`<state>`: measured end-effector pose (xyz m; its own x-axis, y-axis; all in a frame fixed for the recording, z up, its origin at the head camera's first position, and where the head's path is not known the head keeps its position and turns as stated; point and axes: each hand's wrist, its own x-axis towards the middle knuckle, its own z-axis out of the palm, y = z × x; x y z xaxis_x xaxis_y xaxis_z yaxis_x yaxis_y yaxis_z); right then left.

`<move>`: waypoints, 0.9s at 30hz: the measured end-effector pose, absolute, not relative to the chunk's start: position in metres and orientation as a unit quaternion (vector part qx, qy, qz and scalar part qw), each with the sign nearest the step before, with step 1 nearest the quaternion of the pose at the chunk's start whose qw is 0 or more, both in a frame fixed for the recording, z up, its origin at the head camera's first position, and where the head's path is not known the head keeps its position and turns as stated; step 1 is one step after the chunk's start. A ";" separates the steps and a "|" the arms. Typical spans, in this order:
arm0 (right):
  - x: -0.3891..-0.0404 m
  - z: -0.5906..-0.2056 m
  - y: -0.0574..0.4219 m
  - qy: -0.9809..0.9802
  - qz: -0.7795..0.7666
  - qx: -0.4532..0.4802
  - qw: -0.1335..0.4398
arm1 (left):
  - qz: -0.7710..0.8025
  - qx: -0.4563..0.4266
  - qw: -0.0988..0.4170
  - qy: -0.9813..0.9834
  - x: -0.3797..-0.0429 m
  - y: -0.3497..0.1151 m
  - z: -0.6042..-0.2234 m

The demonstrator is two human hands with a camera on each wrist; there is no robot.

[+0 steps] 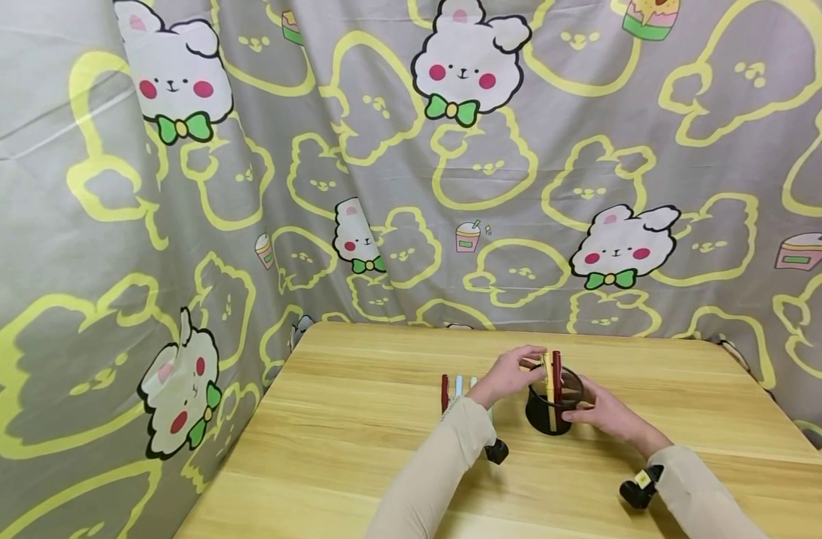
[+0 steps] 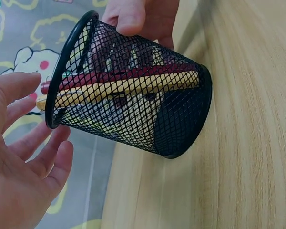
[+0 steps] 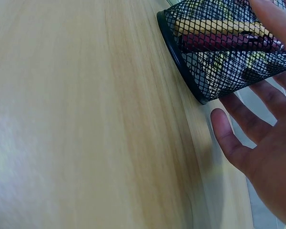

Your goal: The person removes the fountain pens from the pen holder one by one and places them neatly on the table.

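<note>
A black mesh pen holder [image 1: 539, 417] stands upright on the table, with a yellow pen [image 2: 133, 87] and a dark red pen [image 2: 119, 75] leaning inside it. My right hand [image 1: 609, 410] holds the holder from the right, thumb on the near side and fingers round the back of the mesh. Beside the rim, my left hand [image 2: 26, 162] has its fingers spread and loosely bent, close to the pens' upper ends. I see nothing gripped in it. Partly behind the left wrist lie a red pen [image 1: 445, 391], a light blue pen [image 1: 459, 385] and a pale green pen [image 1: 474, 382].
The wooden table [image 1: 357, 449] stretches out on both sides of the hands. A grey curtain [image 1: 397, 172] with yellow outlines and white bunny figures hangs behind it and along the left. Black wrist cameras [image 1: 638, 490] sit under the cuffs.
</note>
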<state>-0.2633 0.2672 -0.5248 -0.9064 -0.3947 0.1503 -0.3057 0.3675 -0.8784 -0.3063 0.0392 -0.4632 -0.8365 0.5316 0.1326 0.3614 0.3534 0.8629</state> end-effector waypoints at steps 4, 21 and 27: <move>-0.263 -0.525 0.267 0.825 -0.522 -0.212 0.043 | 0.500 0.270 0.087 0.819 -0.306 0.040 -0.464; -0.264 -0.524 0.268 0.829 -0.515 -0.211 0.049 | 0.510 0.255 0.076 0.818 -0.307 0.041 -0.463; -0.264 -0.522 0.267 0.830 -0.514 -0.210 0.049 | 0.526 0.244 0.054 0.813 -0.306 0.042 -0.469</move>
<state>-0.2639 0.2673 -0.5224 -0.9067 -0.3994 0.1352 -0.2989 0.3826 -0.8742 -0.3057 0.0422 -0.4686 -0.8751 0.4540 0.1678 0.3394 0.3284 0.8815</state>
